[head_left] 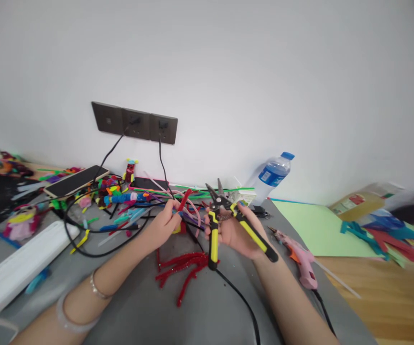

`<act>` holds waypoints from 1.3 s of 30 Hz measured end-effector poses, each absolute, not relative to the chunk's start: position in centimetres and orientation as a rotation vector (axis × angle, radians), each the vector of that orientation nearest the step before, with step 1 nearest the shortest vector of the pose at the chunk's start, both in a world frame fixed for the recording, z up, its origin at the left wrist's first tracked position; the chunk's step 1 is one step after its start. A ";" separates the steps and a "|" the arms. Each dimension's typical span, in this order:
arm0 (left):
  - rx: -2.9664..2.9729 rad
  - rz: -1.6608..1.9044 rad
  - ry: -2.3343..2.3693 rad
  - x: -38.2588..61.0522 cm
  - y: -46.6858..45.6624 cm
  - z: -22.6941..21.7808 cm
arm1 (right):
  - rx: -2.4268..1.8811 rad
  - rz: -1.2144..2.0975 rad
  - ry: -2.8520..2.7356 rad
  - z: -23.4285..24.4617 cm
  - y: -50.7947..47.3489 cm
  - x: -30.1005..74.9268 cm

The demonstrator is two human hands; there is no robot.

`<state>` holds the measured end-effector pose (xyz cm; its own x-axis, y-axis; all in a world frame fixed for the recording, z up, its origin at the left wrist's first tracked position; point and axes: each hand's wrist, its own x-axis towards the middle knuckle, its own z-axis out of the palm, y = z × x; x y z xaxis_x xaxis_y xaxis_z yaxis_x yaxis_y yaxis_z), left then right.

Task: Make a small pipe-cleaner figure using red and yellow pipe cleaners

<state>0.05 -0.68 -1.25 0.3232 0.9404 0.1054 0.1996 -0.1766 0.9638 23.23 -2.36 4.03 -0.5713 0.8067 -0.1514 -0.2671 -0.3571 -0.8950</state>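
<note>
Between the fingertips of my left hand (166, 224) is pinched a red pipe cleaner (185, 199), its end pointing up and away. My right hand (240, 235) holds yellow-and-black wire cutters (214, 235), with the handles spread and the jaws apart, pointing up. The jaws are to the right of the red pipe cleaner and do not touch it. Below, several red glittery pipe cleaners (183, 268) lie in a loose bunch on the grey table (145, 306). Part of the right palm is hidden behind the handles.
A pink glue gun (302, 261) lies at the right edge, near green paper (300, 225). A water bottle (274, 175) leans by the wall. On the left are a white power strip (23, 263), a phone (75, 181), black cables (95, 255) and pipe-cleaner figures (22, 221).
</note>
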 end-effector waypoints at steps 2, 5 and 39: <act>1.633 0.934 1.066 -0.1 -0.5 -1.2 | -0.698 2.106 -1.158 3.9 -3.0 22.5; 1.693 0.882 1.090 -0.1 -0.6 -0.7 | -0.630 2.214 -1.170 3.7 -3.8 21.8; 1.895 0.929 1.162 -0.3 -0.2 -0.5 | -0.613 2.340 -1.022 2.3 -4.6 19.7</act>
